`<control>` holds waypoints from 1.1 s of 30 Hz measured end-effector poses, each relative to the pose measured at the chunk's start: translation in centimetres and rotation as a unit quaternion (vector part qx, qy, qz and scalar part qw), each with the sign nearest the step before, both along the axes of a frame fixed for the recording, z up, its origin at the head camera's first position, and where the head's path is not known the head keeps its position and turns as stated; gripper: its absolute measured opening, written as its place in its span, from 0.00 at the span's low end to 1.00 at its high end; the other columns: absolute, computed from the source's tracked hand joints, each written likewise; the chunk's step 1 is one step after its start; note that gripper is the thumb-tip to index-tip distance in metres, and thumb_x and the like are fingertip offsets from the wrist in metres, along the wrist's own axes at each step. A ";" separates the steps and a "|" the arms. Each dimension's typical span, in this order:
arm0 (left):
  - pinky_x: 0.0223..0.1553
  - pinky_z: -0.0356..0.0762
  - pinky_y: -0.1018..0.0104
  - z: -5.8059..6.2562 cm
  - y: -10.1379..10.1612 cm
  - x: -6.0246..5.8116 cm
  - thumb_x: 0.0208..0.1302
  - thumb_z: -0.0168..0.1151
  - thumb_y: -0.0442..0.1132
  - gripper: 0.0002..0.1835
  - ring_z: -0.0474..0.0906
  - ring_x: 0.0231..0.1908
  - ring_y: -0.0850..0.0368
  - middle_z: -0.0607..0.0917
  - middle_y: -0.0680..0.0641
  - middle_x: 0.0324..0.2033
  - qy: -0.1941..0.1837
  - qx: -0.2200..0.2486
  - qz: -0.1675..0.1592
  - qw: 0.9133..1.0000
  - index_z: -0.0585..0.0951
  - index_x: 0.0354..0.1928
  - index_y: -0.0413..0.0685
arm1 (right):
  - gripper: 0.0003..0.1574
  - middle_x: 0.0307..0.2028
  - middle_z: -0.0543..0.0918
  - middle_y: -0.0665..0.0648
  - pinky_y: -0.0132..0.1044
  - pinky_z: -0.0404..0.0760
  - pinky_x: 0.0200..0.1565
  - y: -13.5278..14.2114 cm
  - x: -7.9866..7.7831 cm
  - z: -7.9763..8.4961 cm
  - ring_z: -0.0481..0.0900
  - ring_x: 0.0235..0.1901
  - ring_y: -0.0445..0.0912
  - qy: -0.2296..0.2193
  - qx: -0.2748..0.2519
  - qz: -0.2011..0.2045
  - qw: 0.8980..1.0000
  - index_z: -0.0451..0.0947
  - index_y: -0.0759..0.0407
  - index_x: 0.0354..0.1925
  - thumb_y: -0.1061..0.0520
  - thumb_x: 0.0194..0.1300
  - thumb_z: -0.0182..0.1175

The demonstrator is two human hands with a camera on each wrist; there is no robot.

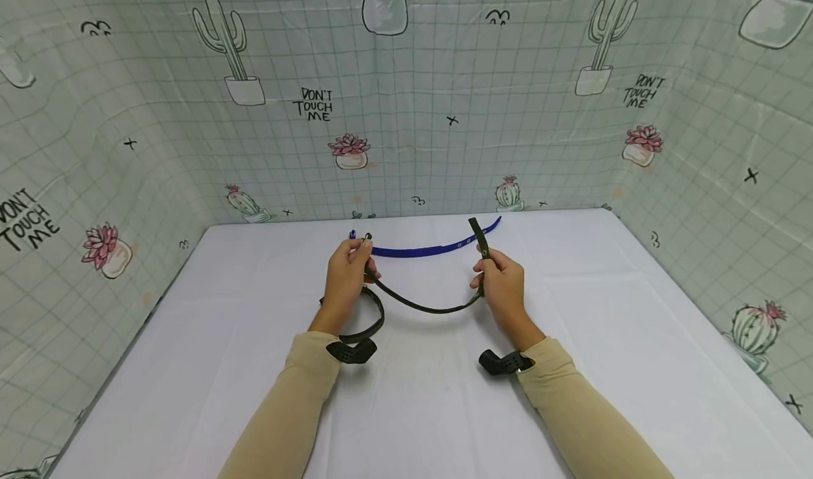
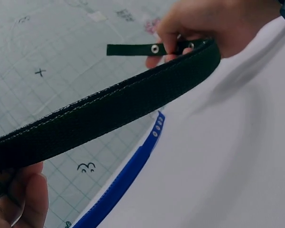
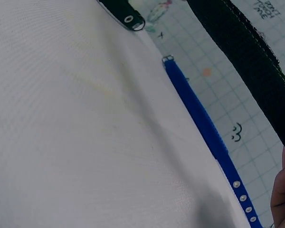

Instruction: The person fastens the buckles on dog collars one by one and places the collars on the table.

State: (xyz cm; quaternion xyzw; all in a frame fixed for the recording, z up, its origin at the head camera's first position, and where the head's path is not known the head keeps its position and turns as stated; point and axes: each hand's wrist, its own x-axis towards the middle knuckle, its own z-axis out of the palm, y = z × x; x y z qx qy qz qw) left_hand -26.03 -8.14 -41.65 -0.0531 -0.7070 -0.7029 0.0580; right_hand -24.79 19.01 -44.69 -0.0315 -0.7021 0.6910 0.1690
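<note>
A dark green collar (image 1: 432, 310) with metal eyelets hangs in a sagging curve between my two hands above the table. My left hand (image 1: 345, 274) pinches its left end, where a small buckle shows above the thumb. My right hand (image 1: 503, 286) grips the eyelet end, and the strap's tip sticks up past the fingers. In the left wrist view the stitched band (image 2: 109, 104) crosses in front. Behind it, a blue collar (image 1: 413, 252) lies stretched out on the table, its buckle (image 3: 168, 59) and eyelets visible in the right wrist view.
Another dark green collar (image 1: 380, 313) sits in a loop on the white table (image 1: 432, 408), partly hidden by my left hand and wrist. A cloth (image 1: 406, 77) printed with cacti stands behind the table and along both sides. Black wrist cameras (image 1: 352, 352) are worn at both cuffs.
</note>
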 end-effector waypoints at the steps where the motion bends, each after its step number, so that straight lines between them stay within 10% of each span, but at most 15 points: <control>1: 0.33 0.81 0.63 0.1 0.0 0.0 0.77 0.55 0.48 0.20 0.79 0.25 0.54 0.78 0.45 0.25 -0.005 0.018 -0.005 1.000 0.73 0.56 0.36 | 0.22 0.32 0.81 0.65 0.29 0.74 0.20 0.0 0.0 0.0 0.78 0.18 0.40 -0.002 0.000 0.003 1.000 0.79 0.71 0.56 0.67 0.69 0.48; 7: 0.33 0.81 0.65 0.6 -0.2 0.1 0.77 0.54 0.43 0.18 0.76 0.22 0.58 0.76 0.49 0.21 -0.038 0.103 -0.035 0.993 0.73 0.59 0.37 | 0.22 0.28 0.82 0.57 0.30 0.73 0.20 -0.3 0.1 0.0 0.79 0.18 0.42 -0.013 0.010 0.027 1.000 0.79 0.70 0.57 0.66 0.69 0.49; 21: 0.33 0.77 0.71 0.9 -0.1 0.3 0.74 0.59 0.41 0.17 0.74 0.28 0.61 0.78 0.46 0.46 -0.049 0.095 0.024 0.994 0.81 0.61 0.46 | 0.22 0.27 0.82 0.57 0.30 0.69 0.18 -0.4 0.0 0.2 0.78 0.17 0.42 -0.015 0.042 0.066 0.997 0.80 0.71 0.56 0.67 0.67 0.49; 33: 0.35 0.77 0.71 1.1 0.9 0.8 0.72 0.62 0.41 0.17 0.76 0.31 0.60 0.82 0.37 0.53 -0.046 0.136 -0.013 0.990 0.80 0.60 0.46 | 0.19 0.28 0.79 0.66 0.31 0.71 0.21 -0.9 0.5 0.6 0.72 0.16 0.43 -0.005 0.042 0.094 0.995 0.81 0.70 0.53 0.67 0.69 0.51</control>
